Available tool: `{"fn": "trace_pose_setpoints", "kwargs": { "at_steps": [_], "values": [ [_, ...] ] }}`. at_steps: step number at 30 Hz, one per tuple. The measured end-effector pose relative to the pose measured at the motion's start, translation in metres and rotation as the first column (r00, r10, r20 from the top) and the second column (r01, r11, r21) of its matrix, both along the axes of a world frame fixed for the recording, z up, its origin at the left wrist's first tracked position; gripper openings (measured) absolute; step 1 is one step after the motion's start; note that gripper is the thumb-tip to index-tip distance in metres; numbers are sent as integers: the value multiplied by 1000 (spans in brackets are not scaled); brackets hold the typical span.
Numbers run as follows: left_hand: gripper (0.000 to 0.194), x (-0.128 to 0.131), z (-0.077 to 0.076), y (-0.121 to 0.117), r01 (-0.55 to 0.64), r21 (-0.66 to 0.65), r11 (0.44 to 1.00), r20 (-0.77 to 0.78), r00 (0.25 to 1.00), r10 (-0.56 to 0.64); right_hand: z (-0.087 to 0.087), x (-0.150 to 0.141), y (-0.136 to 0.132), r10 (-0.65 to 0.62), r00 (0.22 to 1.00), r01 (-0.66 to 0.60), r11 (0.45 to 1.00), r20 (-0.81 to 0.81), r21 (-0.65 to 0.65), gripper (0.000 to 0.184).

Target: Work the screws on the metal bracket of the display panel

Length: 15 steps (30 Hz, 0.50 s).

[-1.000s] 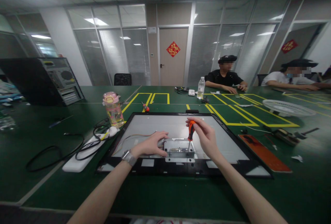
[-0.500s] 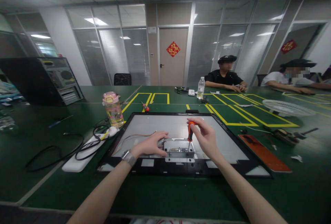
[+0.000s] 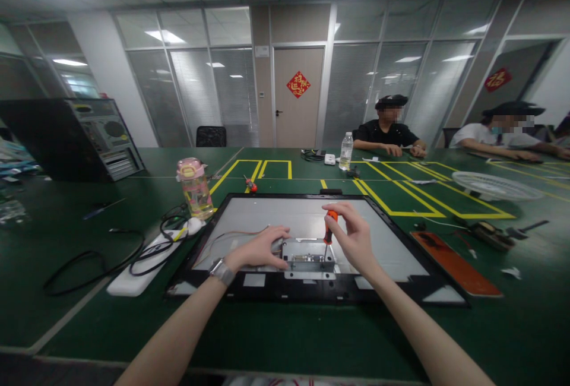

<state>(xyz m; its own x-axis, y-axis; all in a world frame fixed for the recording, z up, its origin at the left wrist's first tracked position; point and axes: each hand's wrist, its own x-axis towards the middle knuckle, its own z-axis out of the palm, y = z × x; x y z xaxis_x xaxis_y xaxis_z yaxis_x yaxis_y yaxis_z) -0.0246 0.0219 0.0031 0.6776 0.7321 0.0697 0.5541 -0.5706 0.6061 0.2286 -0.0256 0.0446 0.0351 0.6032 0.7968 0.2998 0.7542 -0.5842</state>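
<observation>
A flat display panel (image 3: 267,211) with a black frame lies on the table in front of me. Near its front edge sits a metal bracket (image 3: 307,246). My right hand (image 3: 356,237) grips the top of an orange-and-black screwdriver (image 3: 330,225), which stands nearly upright with its tip down at the bracket's right side. Whether the tip sits in a screw is too small to tell. My left hand (image 3: 260,248), with a watch at the wrist, rests with fingers spread against the bracket's left edge. A thin cable runs across the panel beside it.
Left of the panel are a white power strip (image 3: 146,261), black cords and a pink-lidded bottle (image 3: 195,187). A second screwdriver (image 3: 250,184) lies behind it. An orange-brown board (image 3: 454,264) lies to the right. A computer case (image 3: 66,139) stands far left. Two people sit across the table.
My right hand's fingers have shifted slightly on the screwdriver, and its handle leans a little further right. My left hand and the panel stay put. A seated person's hands have moved apart.
</observation>
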Motion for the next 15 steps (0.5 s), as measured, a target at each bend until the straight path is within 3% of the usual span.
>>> {"fn": "trace_pose_setpoints", "kwargs": {
  "at_steps": [3, 8, 15],
  "values": [
    [74, 0, 1, -1, -1, -10, 1000, 7, 1000, 1, 1, 0, -1, 9, 1000, -9, 1000, 5, 12, 16],
    [75, 0, 2, -1, -3, -13, 1000, 1, 1000, 3, 0, 0, -3, 123, 990, -129, 987, -63, -100, 24],
    [74, 2, 3, -2, -11, -7, 1000, -8, 1000, 11, -1, 1, 1, -5, 1000, 6, 1000, -5, 7, 14]
  ]
}}
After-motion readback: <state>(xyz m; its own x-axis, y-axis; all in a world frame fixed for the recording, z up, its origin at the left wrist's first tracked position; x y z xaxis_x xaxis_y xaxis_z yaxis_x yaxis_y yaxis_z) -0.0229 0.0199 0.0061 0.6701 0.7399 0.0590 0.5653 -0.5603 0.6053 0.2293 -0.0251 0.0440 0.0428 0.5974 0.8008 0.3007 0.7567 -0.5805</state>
